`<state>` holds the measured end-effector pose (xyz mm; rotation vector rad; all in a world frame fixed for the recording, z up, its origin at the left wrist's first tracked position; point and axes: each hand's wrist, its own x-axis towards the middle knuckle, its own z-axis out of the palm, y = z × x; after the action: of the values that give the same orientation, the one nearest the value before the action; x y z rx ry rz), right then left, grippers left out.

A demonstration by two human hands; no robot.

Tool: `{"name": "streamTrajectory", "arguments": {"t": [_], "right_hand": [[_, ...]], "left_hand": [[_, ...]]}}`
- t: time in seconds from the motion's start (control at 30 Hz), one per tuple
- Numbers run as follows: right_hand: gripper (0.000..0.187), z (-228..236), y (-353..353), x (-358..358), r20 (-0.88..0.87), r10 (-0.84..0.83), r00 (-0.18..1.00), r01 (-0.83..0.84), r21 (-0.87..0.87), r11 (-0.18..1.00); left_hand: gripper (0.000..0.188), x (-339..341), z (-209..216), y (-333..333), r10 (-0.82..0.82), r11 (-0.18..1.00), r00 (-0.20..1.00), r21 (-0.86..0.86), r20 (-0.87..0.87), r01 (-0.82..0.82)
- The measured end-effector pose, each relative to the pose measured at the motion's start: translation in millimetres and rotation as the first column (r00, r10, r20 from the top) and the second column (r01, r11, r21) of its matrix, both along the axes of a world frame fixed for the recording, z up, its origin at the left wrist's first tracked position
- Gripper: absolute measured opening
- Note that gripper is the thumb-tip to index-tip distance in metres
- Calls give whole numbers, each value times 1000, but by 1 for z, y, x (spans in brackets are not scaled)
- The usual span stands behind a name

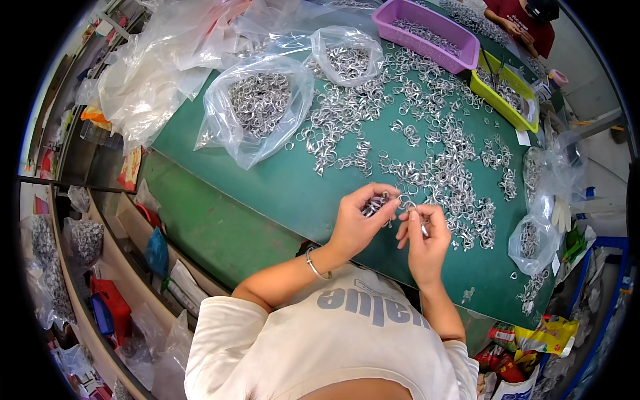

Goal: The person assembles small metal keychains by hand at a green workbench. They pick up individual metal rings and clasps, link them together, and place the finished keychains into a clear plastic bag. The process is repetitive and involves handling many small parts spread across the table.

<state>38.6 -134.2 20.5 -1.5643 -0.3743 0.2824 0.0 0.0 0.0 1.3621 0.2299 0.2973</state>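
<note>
Two hands [353, 223] [429, 239] hold rings [375, 205] beyond grey shirt lettering [377, 307].

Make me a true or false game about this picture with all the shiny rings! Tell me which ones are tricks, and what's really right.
1. The left hand holds a bunch of silver rings. True.

2. The table is bright red. False: the table is green.

3. The bracelet is on the right arm. False: the bracelet is on the left arm.

4. The purple tub sits to the left of the yellow-green tub in the picture. True.

5. The big clear bag on the table is full of water. False: the big clear bag has silver rings in it.
</note>
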Motion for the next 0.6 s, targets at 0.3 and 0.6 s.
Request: {"name": "streamTrajectory", "arguments": {"t": [0.3, 0.6], "right_hand": [[8, -1, -6, 14, -429, 223, 875, -73, 339, 938], [13, 3, -9, 13, -169, 143, 975, -146, -5, 989]], "left_hand": [[28, -1, 2, 15, -254, 962, 967, -105, -23, 251], [21, -2, 9, 18, -222, 946, 974, 235, -32, 224]]}}
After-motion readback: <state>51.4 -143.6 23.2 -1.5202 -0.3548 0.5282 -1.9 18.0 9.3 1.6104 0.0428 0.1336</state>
